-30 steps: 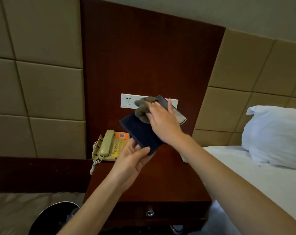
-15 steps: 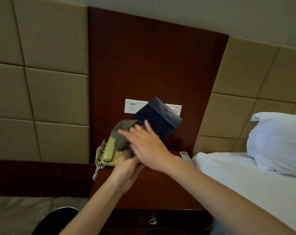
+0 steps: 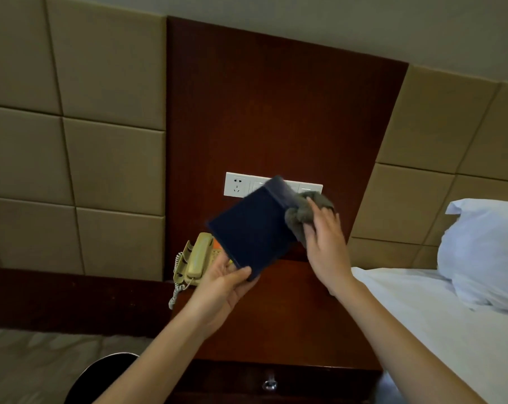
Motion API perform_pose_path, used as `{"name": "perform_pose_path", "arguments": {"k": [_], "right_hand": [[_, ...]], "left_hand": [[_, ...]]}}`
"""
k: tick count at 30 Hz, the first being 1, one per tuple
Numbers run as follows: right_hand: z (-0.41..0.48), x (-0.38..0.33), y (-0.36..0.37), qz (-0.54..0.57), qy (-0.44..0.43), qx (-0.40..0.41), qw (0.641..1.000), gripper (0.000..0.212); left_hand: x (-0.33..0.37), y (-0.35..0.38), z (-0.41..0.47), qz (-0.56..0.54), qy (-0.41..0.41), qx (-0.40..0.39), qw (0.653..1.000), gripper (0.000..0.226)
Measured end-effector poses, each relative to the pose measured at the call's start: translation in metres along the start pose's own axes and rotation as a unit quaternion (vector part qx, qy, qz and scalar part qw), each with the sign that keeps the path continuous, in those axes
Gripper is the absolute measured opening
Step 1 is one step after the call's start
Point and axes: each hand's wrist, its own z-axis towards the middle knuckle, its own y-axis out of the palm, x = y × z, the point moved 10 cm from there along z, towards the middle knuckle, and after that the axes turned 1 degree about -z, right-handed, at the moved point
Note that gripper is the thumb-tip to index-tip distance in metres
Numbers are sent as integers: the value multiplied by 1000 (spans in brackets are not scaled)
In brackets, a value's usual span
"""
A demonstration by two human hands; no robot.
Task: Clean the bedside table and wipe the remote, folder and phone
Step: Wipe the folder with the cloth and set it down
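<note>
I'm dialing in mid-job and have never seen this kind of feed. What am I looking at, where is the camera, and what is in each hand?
There is no machine here: a person works with two bare hands. The single picture comes from a camera on the person's head, looking forward and down. The left hand holds a dark blue folder by its lower corner, lifted above the bedside table. The right hand presses a grey cloth against the folder's upper right edge. A beige phone sits on the table's left side. A bed with a white pillow lies to the right. No remote is visible now.
</note>
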Motion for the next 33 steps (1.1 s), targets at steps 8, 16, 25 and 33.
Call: {"name": "perform_pose_path", "arguments": {"k": [8,16,25,33], "right_hand": [[33,30,4,77,198,-91,973,37],[47,53,-10,85,292,1,953,55],[26,17,0,-23,204,-18,978,42],[-34,-126,71,-61,-141,-205,967,49]], "left_hand": [[-6,24,-17,207,-16,-83,975,49],[-9,28,-19,196,-24,-96,976,49],[0,9,-9,71,-27,-64,995,45],[-1,8,7,20,6,26,999,40]]}}
